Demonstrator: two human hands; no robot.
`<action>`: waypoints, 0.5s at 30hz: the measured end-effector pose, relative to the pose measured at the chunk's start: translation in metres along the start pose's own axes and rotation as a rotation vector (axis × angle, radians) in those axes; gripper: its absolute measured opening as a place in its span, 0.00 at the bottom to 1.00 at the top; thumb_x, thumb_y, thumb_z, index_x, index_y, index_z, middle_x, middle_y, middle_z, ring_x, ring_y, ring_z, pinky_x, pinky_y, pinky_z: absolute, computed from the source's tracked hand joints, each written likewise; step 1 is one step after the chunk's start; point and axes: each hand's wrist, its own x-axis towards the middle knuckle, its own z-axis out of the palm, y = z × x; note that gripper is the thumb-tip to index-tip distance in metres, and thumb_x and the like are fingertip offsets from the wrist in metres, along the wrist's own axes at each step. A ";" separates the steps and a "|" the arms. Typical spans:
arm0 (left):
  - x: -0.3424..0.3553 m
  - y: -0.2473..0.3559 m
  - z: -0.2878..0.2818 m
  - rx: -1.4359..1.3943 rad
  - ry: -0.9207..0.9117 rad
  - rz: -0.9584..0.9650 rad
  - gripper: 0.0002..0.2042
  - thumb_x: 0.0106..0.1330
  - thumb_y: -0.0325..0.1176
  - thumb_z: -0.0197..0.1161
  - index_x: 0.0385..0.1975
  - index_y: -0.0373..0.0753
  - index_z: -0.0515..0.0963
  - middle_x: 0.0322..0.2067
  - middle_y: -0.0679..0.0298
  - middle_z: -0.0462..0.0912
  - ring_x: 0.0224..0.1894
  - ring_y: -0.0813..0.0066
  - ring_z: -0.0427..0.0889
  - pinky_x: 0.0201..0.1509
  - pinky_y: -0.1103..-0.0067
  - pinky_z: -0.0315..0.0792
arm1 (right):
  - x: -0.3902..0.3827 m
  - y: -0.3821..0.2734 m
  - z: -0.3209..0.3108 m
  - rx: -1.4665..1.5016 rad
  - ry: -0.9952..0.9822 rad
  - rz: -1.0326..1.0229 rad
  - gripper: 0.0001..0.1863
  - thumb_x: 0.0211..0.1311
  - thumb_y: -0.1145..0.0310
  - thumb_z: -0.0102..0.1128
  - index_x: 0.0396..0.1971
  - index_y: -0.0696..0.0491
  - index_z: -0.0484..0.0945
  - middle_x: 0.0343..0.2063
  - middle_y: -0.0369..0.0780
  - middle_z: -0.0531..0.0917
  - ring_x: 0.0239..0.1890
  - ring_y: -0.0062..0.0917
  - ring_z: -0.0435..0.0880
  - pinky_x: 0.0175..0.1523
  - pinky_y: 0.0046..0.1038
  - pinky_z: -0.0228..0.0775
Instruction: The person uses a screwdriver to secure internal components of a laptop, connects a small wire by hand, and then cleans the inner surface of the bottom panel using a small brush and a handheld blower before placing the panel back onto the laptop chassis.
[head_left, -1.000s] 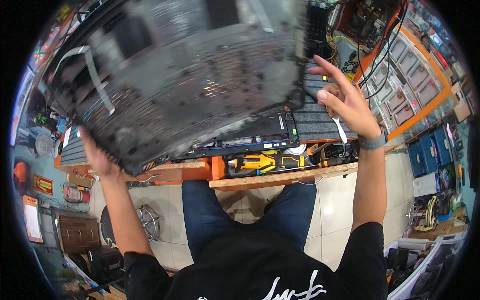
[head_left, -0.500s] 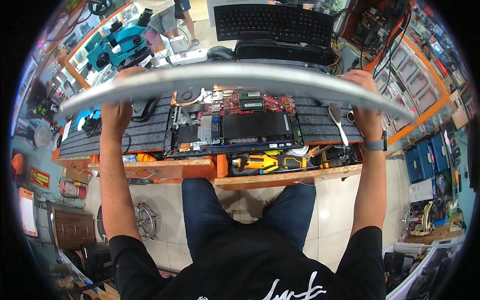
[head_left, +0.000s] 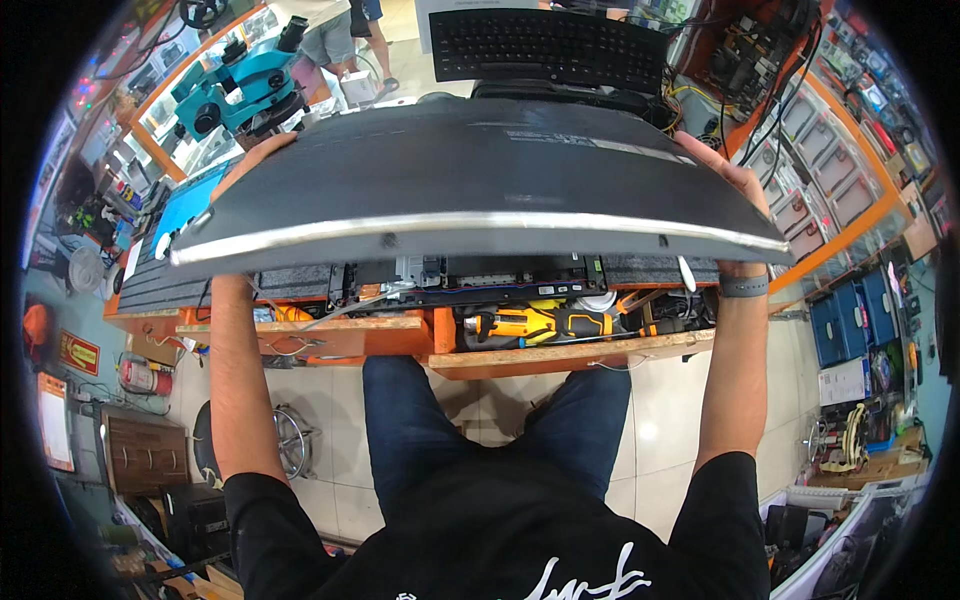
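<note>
A wide dark laptop bottom cover [head_left: 420, 170] is held up in the air, tilted so its black outer face and pale front strip show. My left hand [head_left: 262, 152] grips its left side, the fingertips reaching over the edge and the palm hidden. On the opposite side my right hand [head_left: 735, 178] is closed around the edge, thumb or finger lying along the top. Beneath the cover lies an opened laptop base [head_left: 500, 290], apart from it; only its near edge shows, the board being hidden. A thin grey cable [head_left: 350, 312] hangs over the drawer front by the base's left corner.
An open drawer [head_left: 560, 358] holds a yellow-and-black power tool [head_left: 540, 323]. A brush's white handle [head_left: 687, 273] sticks out right of the laptop base. Behind the cover stand a black keyboard [head_left: 550, 50] and a teal microscope [head_left: 240, 90]. People stand beyond the bench.
The cover has swung from nearly edge-on to showing its outer face, its near edge now lower and closer to me. It hides the red circuit board. The grey cable has come into view.
</note>
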 end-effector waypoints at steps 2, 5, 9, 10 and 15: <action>0.004 0.024 0.011 0.114 -0.028 0.080 0.21 0.61 0.31 0.65 0.55 0.40 0.80 0.49 0.59 0.85 0.49 0.65 0.85 0.54 0.74 0.77 | -0.006 -0.006 0.003 0.054 0.054 0.142 0.31 0.74 0.54 0.45 0.65 0.65 0.68 0.61 0.48 0.77 0.57 0.29 0.79 0.63 0.27 0.70; 0.004 0.032 0.016 0.195 -0.035 0.117 0.24 0.60 0.30 0.68 0.59 0.43 0.78 0.50 0.59 0.85 0.49 0.68 0.85 0.53 0.76 0.78 | -0.003 0.003 -0.006 -0.498 0.211 0.099 0.25 0.73 0.64 0.52 0.66 0.58 0.70 0.53 0.41 0.82 0.50 0.18 0.81 0.55 0.21 0.73; -0.003 0.025 0.019 -0.107 0.052 -0.116 0.23 0.68 0.29 0.62 0.64 0.40 0.74 0.50 0.59 0.84 0.50 0.71 0.85 0.54 0.81 0.77 | 0.001 0.019 -0.011 -0.243 0.222 0.114 0.26 0.70 0.70 0.58 0.67 0.57 0.69 0.43 0.37 0.85 0.37 0.15 0.85 0.43 0.14 0.75; -0.002 0.024 0.019 -0.308 0.062 -0.178 0.23 0.70 0.29 0.61 0.65 0.38 0.73 0.51 0.58 0.84 0.51 0.72 0.84 0.55 0.82 0.77 | 0.001 0.020 -0.011 -0.243 0.215 0.094 0.26 0.71 0.70 0.56 0.67 0.57 0.68 0.44 0.39 0.85 0.38 0.16 0.85 0.44 0.15 0.76; 0.008 0.032 0.006 -1.041 0.044 -0.449 0.23 0.74 0.32 0.55 0.66 0.30 0.68 0.59 0.54 0.78 0.60 0.71 0.78 0.65 0.78 0.71 | 0.005 0.017 0.008 -0.205 0.244 -0.014 0.27 0.72 0.70 0.53 0.69 0.58 0.66 0.46 0.41 0.84 0.41 0.17 0.86 0.45 0.16 0.77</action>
